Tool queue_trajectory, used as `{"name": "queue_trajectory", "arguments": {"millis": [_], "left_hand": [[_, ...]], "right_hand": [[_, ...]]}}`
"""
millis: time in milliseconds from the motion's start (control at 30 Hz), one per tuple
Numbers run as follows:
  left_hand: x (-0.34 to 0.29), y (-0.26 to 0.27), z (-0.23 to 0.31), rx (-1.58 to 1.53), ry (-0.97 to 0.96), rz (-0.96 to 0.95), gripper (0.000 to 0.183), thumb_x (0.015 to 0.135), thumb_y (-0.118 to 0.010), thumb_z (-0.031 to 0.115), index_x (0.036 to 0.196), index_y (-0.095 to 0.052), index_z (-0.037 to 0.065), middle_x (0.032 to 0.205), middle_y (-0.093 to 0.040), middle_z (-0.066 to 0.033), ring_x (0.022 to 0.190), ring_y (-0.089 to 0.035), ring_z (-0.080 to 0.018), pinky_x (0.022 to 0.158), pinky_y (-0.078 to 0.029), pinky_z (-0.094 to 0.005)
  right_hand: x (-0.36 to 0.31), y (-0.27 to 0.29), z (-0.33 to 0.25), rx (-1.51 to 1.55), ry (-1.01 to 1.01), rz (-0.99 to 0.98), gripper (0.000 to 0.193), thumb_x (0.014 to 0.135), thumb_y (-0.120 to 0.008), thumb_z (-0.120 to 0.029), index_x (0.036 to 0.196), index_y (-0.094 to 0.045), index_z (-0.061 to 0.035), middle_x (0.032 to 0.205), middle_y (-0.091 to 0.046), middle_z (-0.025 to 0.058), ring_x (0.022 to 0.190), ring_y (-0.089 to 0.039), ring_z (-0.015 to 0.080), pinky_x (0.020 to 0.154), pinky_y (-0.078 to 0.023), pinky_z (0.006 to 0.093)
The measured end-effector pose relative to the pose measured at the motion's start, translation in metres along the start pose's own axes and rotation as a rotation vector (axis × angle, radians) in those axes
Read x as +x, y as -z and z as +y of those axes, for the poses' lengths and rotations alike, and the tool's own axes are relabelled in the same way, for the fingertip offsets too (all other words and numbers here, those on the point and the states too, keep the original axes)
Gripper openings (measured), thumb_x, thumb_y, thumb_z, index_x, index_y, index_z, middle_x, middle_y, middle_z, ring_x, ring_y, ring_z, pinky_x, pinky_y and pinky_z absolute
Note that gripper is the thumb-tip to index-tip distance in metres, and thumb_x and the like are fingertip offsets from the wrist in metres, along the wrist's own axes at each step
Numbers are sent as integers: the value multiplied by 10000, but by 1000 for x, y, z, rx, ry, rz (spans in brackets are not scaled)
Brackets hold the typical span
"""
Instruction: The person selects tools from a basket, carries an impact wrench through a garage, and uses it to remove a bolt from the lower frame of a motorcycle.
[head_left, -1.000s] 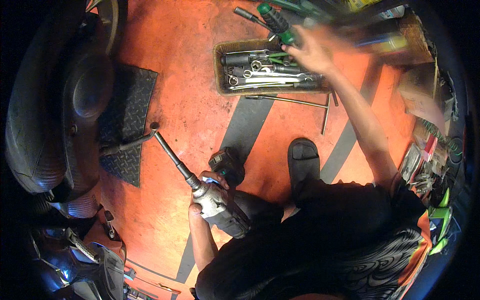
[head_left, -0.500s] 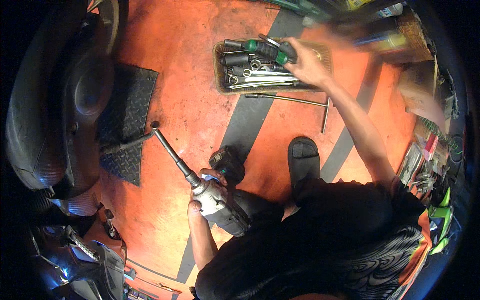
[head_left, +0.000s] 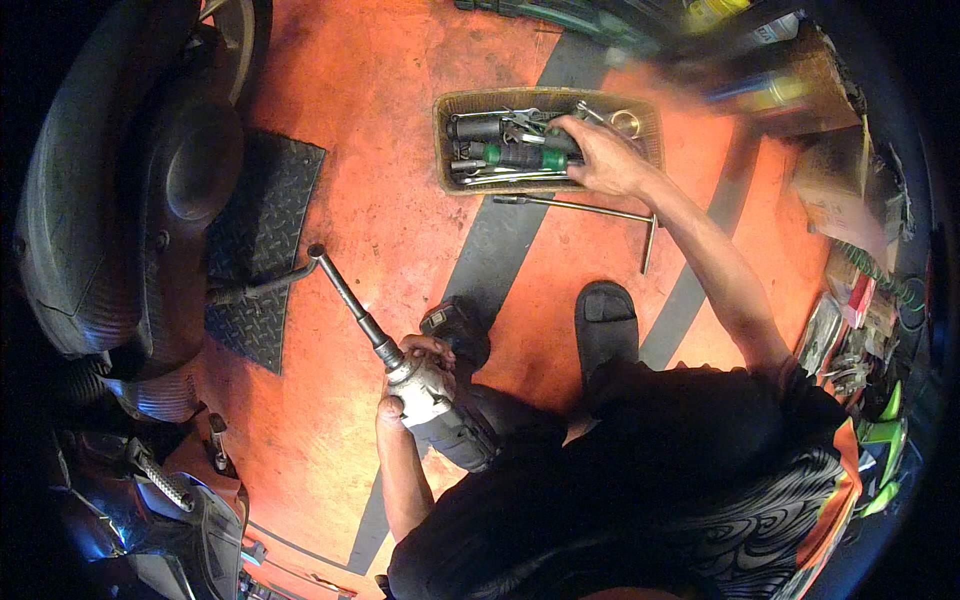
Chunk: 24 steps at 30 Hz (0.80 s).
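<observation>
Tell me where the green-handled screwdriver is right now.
In the head view, the green-handled screwdriver lies in the tool tray on the orange floor, upper middle of the picture, directly beside the right hand reaching into the tray.

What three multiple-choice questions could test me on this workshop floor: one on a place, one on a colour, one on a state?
1. Where is the right hand?
A. in the tool tray
B. on the tyre
C. on the sandal

2. What colour is the floor?
A. blue
B. orange with grey stripes
C. white

3. What does the left hand hold?
A. nothing
B. a hammer
C. a power wrench with a long extension

Answers: 1 A, the hand rests among the tools in the tray. 2 B, orange paint shows throughout. 3 C, its grip wraps the wrench's body.
</observation>
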<state>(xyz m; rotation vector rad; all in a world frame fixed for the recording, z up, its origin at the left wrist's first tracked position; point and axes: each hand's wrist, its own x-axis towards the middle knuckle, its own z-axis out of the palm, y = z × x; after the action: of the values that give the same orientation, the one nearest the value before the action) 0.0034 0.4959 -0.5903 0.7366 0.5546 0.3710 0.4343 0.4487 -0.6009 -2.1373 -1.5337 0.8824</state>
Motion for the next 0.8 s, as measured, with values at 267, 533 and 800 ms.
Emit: {"name": "queue_trajectory", "arguments": {"millis": [267,533,800], "left_hand": [[5,-2,4,3,49,-58,1026,498,-738,765,1113,-511,-24,1054,-541,-171,969,-567,-250,812,-498,-352],[3,-9,10,27,65,-28,1060,500,-717,805,1133,-518,-22,1084,-542,-175,953,-574,-243,793,-510,-348],[8,-6,7,-2,16,-60,1016,513,-737,757,1138,-524,-16,1105,-545,-175,984,-572,-243,821,-495,-344]], "right_hand": [[18,29,2,85,-140,-201,436,982,-453,-412,1106,-617,-28,1043,-650,198,1038,-607,328,881,-462,423],[61,19,-18,-334,-94,-316,264,886,-573,-240,1066,-673,-75,1012,-687,180,973,-638,379,857,-493,473],[74,12,-22,-518,74,-317,249,821,-707,-218,1045,-660,-119,910,-688,141,932,-645,351,788,-481,480]]}}
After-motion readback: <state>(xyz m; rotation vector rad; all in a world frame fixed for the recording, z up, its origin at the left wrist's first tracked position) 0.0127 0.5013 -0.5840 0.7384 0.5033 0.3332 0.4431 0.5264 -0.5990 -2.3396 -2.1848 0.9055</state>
